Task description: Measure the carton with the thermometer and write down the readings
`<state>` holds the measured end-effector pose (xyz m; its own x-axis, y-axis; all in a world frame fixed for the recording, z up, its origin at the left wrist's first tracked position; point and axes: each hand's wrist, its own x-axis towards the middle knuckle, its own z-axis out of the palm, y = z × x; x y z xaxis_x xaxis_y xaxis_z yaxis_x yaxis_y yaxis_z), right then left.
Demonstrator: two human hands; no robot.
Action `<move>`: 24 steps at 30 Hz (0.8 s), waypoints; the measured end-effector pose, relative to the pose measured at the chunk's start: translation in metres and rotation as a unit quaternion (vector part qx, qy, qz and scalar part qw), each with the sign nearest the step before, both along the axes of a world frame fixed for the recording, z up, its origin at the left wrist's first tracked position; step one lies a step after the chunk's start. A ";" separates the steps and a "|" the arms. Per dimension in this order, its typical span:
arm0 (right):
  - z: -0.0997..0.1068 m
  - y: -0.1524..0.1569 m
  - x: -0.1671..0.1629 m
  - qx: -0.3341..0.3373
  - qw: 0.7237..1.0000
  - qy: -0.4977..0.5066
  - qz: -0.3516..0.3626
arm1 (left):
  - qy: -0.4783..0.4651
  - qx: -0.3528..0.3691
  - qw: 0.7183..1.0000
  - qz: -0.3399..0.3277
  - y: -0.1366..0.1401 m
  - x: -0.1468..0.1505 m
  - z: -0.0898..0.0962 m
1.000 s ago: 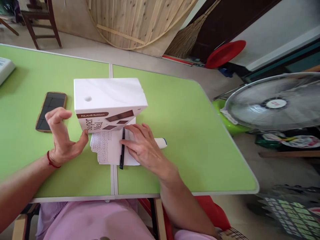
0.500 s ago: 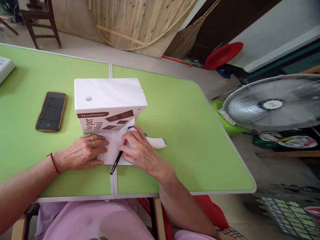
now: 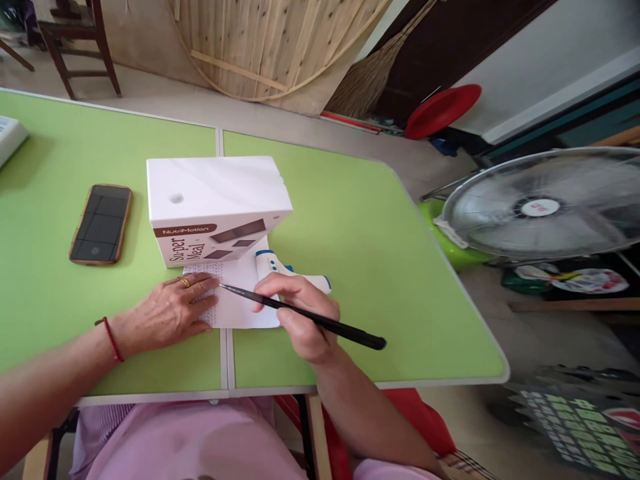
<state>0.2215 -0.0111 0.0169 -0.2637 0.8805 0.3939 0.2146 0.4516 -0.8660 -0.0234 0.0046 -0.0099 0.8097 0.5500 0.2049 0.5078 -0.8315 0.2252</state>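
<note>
My right hand (image 3: 303, 317) grips a black pen (image 3: 345, 329), its tip pointing left over a sheet of paper (image 3: 243, 300). Small marks or print fill the paper's left part; I cannot read them. With fingers stretched out, my left hand (image 3: 167, 308) lies flat on the paper's left edge, close to the pen tip. Behind the paper stands a white and pink box (image 3: 215, 187) labelled NutriMotion, covering the sheet's far edge. A white and blue device, shaped like an infrared thermometer (image 3: 267, 263), lies at the paper's right side, partly hidden by my right hand.
On the green table (image 3: 375, 233), a phone (image 3: 101, 223) in a brown case lies left of the box. Part of a white object (image 3: 11, 137) shows at the far left edge. A large fan (image 3: 540, 207) stands beyond the table's right side.
The pen has turned over in my right hand: it pointed down toward me before, and now its tip points left. My left hand stays nearly in place on the paper.
</note>
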 end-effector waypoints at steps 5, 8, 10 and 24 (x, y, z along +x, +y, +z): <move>-0.002 -0.002 -0.016 -0.136 0.990 0.011 -0.029 | 0.011 0.004 1.000 0.022 -0.004 0.004 -0.005; -0.008 0.004 -0.026 -0.152 0.986 -0.003 -0.063 | 0.002 0.015 1.000 0.025 -0.003 0.005 -0.003; -0.014 0.008 -0.029 -0.145 0.987 -0.014 -0.066 | 0.003 0.017 1.000 0.020 -0.003 0.006 0.000; -0.043 0.016 -0.032 -0.087 0.988 -0.071 -0.102 | -0.001 0.005 1.000 0.010 -0.005 0.005 0.004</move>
<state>0.1891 0.0050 -0.0263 -0.1165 0.9721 0.2037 0.4110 0.2339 -0.8811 -0.0182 -0.0008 -0.0057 0.7984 0.5636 0.2119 0.5235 -0.8236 0.2180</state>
